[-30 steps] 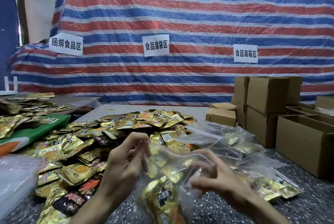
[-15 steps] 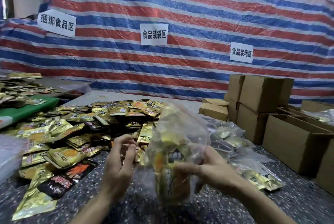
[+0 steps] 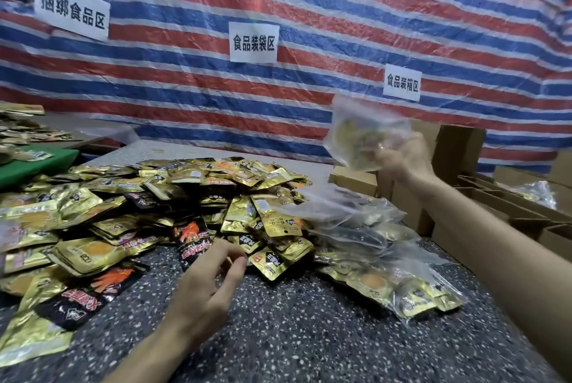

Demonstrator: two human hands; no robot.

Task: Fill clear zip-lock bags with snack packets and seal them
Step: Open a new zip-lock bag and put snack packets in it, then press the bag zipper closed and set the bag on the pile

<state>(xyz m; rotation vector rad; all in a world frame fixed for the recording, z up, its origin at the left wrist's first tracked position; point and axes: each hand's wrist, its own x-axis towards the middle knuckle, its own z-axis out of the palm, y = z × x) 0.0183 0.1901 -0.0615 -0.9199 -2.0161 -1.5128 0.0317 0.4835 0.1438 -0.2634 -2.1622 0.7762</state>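
The left hand (image 3: 210,277) hangs low over the speckled dark stone table (image 3: 309,336), forearm coming in from the near edge, palm turned inward. Its fingers are loosely curled, thumb and forefinger close together, and it holds nothing. Just past its fingertips lies a black-and-red packet (image 3: 195,246), flat and glossy. Beyond and to the left of that hand spreads the heap of snack packets (image 3: 173,197): small crinkled foil pouches, mostly gold, a few black, overlapping at all angles.

To the right of the left hand, under the outstretched right forearm, a pile of filled bags (image 3: 365,228) slumps on the table, clear soft plastic with gold pouches showing through.

The right hand (image 3: 405,156) is raised well above and beyond that pile, arm extended, fingers curled round one side of a clear zip-lock bag (image 3: 356,138). The bag is blurred; yellow and gold contents show through its film, and whether its top is sealed cannot be told.

Behind the right hand stand brown cardboard boxes (image 3: 458,150). Farthest back hangs a wrinkled red, white and blue striped tarp (image 3: 309,11) bearing white paper signs (image 3: 253,42).
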